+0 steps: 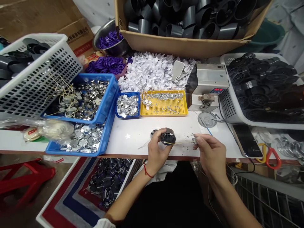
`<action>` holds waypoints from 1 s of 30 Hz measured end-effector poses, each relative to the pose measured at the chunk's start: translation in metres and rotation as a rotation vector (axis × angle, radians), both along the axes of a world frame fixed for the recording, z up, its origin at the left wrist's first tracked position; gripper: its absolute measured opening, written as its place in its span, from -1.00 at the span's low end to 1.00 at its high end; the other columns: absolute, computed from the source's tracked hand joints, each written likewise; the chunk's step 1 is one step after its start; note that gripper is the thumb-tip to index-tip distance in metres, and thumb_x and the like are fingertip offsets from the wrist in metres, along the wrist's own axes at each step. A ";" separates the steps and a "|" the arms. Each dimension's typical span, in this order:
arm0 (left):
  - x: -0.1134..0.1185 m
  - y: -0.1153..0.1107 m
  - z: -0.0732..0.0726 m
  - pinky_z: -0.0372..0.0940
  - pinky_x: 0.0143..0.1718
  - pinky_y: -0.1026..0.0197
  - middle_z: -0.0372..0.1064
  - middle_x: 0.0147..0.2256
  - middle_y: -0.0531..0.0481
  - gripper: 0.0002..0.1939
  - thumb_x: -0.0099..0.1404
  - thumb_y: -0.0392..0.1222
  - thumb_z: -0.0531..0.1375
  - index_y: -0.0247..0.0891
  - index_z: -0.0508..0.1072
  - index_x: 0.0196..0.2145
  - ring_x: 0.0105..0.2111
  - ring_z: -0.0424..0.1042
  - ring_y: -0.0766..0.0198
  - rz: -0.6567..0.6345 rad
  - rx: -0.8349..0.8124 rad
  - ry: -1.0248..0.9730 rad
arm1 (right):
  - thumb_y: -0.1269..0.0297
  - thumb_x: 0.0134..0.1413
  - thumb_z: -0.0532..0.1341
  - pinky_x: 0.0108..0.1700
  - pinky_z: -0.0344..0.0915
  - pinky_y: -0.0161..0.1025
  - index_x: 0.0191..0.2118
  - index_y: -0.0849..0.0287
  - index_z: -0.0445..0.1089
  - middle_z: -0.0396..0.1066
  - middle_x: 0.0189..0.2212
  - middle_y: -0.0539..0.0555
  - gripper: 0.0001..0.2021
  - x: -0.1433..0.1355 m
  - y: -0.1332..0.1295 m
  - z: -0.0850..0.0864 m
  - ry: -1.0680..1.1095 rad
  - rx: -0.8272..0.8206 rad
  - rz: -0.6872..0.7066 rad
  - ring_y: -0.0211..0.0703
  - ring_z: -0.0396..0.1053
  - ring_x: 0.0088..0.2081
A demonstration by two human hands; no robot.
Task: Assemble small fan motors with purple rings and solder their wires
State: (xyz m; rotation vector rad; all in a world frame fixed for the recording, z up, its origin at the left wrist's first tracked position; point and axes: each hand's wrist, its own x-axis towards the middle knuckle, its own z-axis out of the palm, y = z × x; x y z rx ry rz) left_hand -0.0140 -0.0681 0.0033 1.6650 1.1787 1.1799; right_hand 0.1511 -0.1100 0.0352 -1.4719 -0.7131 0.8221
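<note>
My left hand [157,151] is closed round a short black plastic cylinder [168,136] above the white table. A thin pale cord [182,142] runs from the cylinder to my right hand [212,155]. Between the thumb and fingers of that hand is a small silvery metal piece [194,140] at the cord's end; its exact kind is too small to make out. Just behind my left fingers lies a small round dark part [154,133] with a whitish string beside it. A clear round dish [207,119] sits beyond my right hand.
Blue trays [111,95] of metal parts stand left. A yellow tray [163,113] of tiny metal bits and a grey machine [209,79] with a red display are behind. White baskets flank the table. A phone [247,141] and scissors [273,157] lie right.
</note>
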 end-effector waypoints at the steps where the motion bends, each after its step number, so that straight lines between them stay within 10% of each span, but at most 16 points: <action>1: 0.000 0.000 -0.002 0.40 0.01 0.07 0.38 0.00 -0.13 -0.56 0.23 -0.24 0.28 -0.16 0.27 0.04 0.04 0.41 0.13 -0.001 0.040 0.009 | 0.17 -0.04 0.37 -0.47 0.32 -0.25 -0.35 0.18 0.54 0.45 -0.55 0.00 -0.81 0.000 0.001 -0.001 0.033 -0.014 -0.003 -0.28 0.32 -0.56; 20: 0.002 -0.002 -0.015 0.40 0.02 0.03 0.41 -0.02 -0.22 -0.56 0.23 -0.37 0.24 -0.24 0.23 0.03 0.04 0.43 0.14 0.119 0.466 0.178 | 0.11 -0.09 0.38 -0.47 0.28 -0.29 -0.49 0.22 0.45 0.34 -0.70 -0.08 -0.74 -0.009 0.013 0.003 0.104 -0.174 -0.026 -0.31 0.29 -0.62; 30: 0.007 -0.009 0.011 -0.34 0.33 -0.29 0.55 -0.20 -0.07 -0.68 0.25 -0.14 0.23 -0.29 0.39 -0.06 0.04 0.42 -0.01 0.277 0.434 0.589 | 0.34 0.01 0.37 -0.29 0.38 -0.16 -0.31 0.08 0.50 0.53 -0.44 0.01 -0.91 -0.050 0.016 -0.017 -0.734 0.320 -0.005 -0.18 0.44 -0.39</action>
